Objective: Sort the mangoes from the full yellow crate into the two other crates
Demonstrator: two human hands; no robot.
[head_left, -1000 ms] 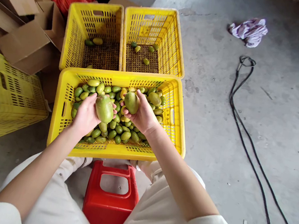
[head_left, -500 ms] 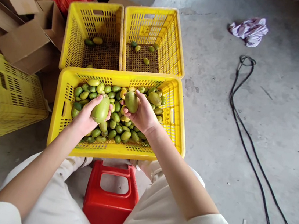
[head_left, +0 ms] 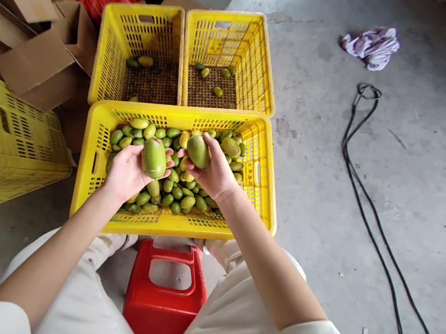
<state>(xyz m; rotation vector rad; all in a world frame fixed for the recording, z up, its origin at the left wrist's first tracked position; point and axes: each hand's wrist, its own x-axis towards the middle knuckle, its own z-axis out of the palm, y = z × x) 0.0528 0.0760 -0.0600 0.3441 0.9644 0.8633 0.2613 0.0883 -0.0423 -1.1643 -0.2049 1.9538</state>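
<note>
On the upturned palm of my left hand [head_left: 125,172] lies a large green oval fruit [head_left: 154,158] with brownish marks on its skin; my fingers curl beneath it, partly hidden. A smaller, duller green fruit [head_left: 198,151] is held in my right hand [head_left: 216,171], between the thumb and fingers. Both hands are above a yellow plastic crate [head_left: 170,232], side by side and close together. Beneath them, the crate holds many green and yellowish oval fruits [head_left: 188,202].
Two yellow crates [head_left: 184,56] stand behind, each with a few fruits. Another yellow crate [head_left: 32,134] and cardboard boxes [head_left: 38,63] are at the left. A red stool [head_left: 164,302] sits between my legs. A black cable [head_left: 354,177] and a cloth [head_left: 371,46] lie on the floor.
My left hand has rolled the large fruit over, showing another side, and its palm now faces up more. My right hand's fruit has tilted slightly and shifted a little.
</note>
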